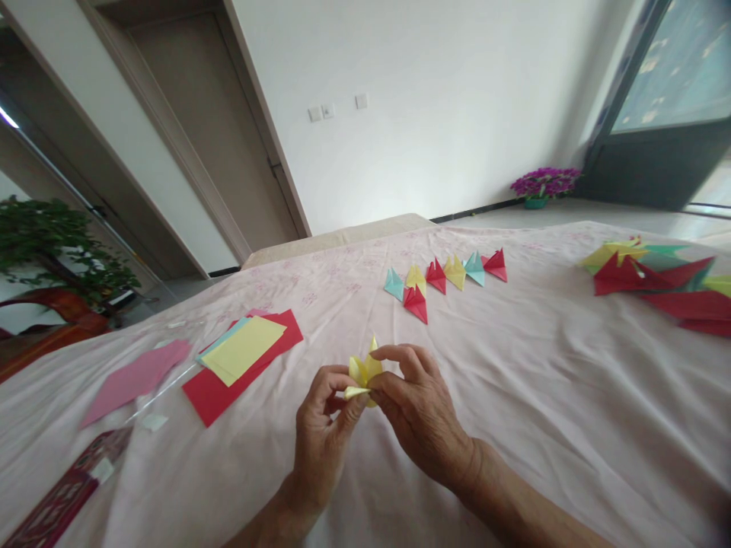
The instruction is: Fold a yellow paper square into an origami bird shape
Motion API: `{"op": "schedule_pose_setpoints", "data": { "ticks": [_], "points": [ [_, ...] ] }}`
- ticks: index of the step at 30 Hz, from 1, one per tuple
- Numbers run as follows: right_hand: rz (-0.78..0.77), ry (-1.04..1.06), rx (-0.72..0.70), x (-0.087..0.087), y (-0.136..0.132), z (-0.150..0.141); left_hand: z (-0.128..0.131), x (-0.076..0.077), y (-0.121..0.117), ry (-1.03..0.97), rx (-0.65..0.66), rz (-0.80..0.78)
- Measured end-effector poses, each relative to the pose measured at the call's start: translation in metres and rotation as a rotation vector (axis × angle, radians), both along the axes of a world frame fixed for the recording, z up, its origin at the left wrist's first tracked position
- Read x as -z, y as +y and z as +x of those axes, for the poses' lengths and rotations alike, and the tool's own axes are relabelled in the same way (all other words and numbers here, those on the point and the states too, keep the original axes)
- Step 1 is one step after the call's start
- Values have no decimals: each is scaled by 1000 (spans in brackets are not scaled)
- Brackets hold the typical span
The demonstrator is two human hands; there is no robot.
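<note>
Between my two hands is a small piece of folded yellow paper (pixel 359 371), with pointed flaps standing up from it. My left hand (pixel 325 426) pinches it from the left, thumb in front and fingers behind. From the right, my right hand (pixel 419 403) grips its lower part between thumb and fingers, with the index finger bent near the upper point. My fingertips hide some of the folds. Just beyond the hands stands a red folded paper piece (pixel 416 303), in front of a row of several small folded pieces in blue, yellow and red, including a yellow one (pixel 455 272).
Yellow paper sheets (pixel 244 350) lie over red sheets (pixel 220 392) at the left. Pink paper (pixel 137 377) and a dark red package (pixel 65 487) are further left. Larger folded papers (pixel 628 274) are piled at the right on the pale tablecloth (pixel 531 396).
</note>
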State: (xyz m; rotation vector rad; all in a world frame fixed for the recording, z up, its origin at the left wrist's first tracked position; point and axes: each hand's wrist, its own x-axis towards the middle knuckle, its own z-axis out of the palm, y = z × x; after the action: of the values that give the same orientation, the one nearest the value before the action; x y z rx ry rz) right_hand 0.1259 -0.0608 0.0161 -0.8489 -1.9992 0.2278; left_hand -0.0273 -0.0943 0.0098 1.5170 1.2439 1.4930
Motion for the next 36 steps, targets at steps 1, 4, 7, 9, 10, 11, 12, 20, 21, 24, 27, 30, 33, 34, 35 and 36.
{"op": "schedule_pose_setpoints", "data": {
  "ticks": [1, 4, 7, 9, 10, 11, 12, 20, 21, 24, 27, 30, 33, 34, 35, 36],
  "points": [
    [-2, 26, -9, 0, 0, 0, 0, -1, 0, -7, -5, 2],
    [-32, 201, -46, 1, 0, 1, 0, 0, 1, -35, -50, 38],
    [-217, 451, -22, 6, 4, 2, -1, 1, 1, -67, -105, 75],
    [-487, 549, -31, 10, 8, 2, -2, 3, 1, -85, -117, 75],
    [-621, 575, -56, 12, 11, 1, -2, 3, 1, -87, -117, 74],
    [-729, 586, -87, 14, 12, 1, -2, 3, 1, -84, -114, 75],
    [-798, 591, -116, 15, 13, 0, -2, 3, 1, -76, -111, 78],
    [-557, 498, -109, 6, 3, -2, 0, 2, -1, 75, -94, 143],
    [-511, 469, -102, 5, 2, -2, 1, 2, -1, 84, -96, 140],
    [-396, 401, -81, 5, 1, -2, 1, 3, -1, 86, -106, 110],
    [-348, 357, -55, 6, 0, -3, 0, 4, 0, 86, -123, 101],
    [-360, 329, -71, 9, -1, -3, 0, 4, 1, 90, -133, 113],
    [-371, 330, -113, 9, -2, -4, -1, 5, 1, 90, -133, 102],
    [-376, 334, -124, 9, -3, -4, -1, 5, 1, 89, -131, 98],
    [-381, 338, -131, 9, -3, -4, -1, 5, 1, 87, -129, 96],
    [-388, 340, -135, 8, -3, -4, -1, 6, 1, 85, -126, 95]
  ]
}}
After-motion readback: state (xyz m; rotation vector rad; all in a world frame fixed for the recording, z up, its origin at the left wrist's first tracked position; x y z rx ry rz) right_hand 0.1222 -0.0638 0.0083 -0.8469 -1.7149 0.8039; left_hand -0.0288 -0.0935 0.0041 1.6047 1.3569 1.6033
